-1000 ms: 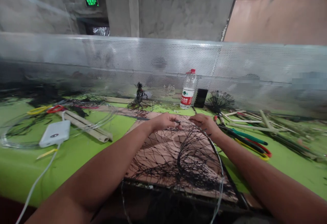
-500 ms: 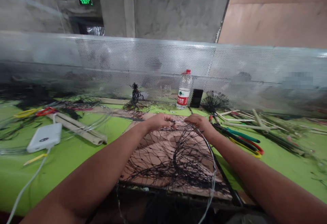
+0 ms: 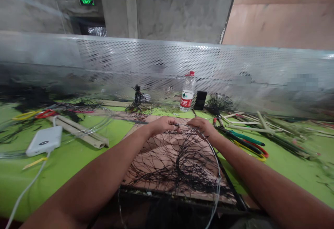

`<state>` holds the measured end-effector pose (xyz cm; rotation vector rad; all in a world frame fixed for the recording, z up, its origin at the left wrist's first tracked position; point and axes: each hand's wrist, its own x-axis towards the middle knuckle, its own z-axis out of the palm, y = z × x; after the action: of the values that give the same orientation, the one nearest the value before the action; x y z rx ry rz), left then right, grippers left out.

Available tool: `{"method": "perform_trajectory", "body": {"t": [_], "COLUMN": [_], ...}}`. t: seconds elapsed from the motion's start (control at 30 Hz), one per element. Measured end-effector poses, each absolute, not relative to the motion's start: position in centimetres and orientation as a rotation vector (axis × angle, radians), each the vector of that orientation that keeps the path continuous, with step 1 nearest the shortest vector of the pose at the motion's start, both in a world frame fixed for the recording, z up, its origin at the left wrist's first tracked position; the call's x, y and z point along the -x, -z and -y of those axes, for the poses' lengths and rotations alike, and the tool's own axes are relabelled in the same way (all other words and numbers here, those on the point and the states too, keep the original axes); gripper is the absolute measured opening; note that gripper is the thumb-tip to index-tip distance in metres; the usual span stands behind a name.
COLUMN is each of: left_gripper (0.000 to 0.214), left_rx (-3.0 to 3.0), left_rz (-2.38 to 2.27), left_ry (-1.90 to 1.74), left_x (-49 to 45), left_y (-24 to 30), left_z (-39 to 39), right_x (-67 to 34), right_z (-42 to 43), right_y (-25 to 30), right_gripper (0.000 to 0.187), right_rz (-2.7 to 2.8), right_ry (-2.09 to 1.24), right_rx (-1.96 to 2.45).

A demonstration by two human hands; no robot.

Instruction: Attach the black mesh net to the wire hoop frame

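- Wire hoop: pale, thin; runs from the hands down the right side and past the near edge of the board.
- Black net: knotted, slack; spread over the brown board on the green table, bunched thickest toward the near right.
- Left hand: fingers pressed together, pinching the wire hoop; whether they also nip a strand of net is too small to tell.
- Right hand: fingers curled, apparently pinching the wire hoop just right of the left hand.
- Hazard, spring: the wire looks lively; a slackened pinch could let it whip free of the fingers.
- Hazard, snag: loose mesh lies close about the wire; a tug could draw the bunch into a tangle.
- Hazard, bending: the wire hoop hangs past the near edge, so a knock from the body could spoil its curve.
- Hazard, right: tools with coloured handles lie beside the right forearm; a wide sweep could shove them.
- Hazard, far: the bottle stands beyond the hands; an overlong reach could topple it.
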<state>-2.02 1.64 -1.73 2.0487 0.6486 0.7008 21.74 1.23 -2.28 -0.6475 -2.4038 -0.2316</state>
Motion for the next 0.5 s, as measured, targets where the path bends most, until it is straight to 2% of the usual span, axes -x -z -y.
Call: {"method": "perform_trajectory", "body": {"t": [0.23, 0.5], "left_gripper": [0.018, 0.034], "left_rx": [-2.151, -2.112], "left_rz": [-0.598, -0.646], "left_ry": [-0.696, -0.827], "left_x": [1.6, 1.8], "left_y": [1.5, 1.8], "left_z": [-1.3, -1.1], "right_x": [-20.7, -19.8], "right_z": [0.1, 1.3], "right_y": [2.1, 2.0], "right_gripper": [0.021, 0.025], "right_rz": [2.358, 2.311], "right_ry": [0.083, -0.171], "right_rx": [0.701, 0.845]}}
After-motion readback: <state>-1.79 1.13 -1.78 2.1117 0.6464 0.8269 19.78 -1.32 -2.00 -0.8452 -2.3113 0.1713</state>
